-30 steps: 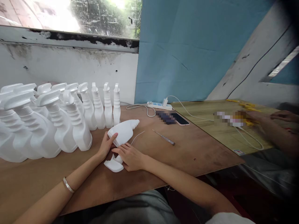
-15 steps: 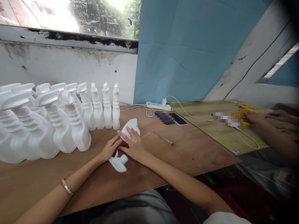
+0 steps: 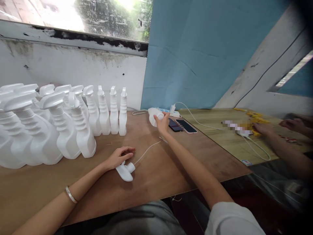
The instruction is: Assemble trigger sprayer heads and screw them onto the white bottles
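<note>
Where bottle [image 3: 152,115] overlaps power strip [image 3: 175,114], phone [image 3: 187,126] near

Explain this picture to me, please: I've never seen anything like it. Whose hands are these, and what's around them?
They are a person's two bare hands, no machine, seen by one camera worn on that person's head. The right hand holds a white bottle above the brown table. The left hand is loosely curled beside a white spray head with a thin tube; whether they touch is hard to tell. White spray bottles stand grouped at left. Farther back are a phone and a power strip. At right, a co-worker's hand is blurred.
</note>
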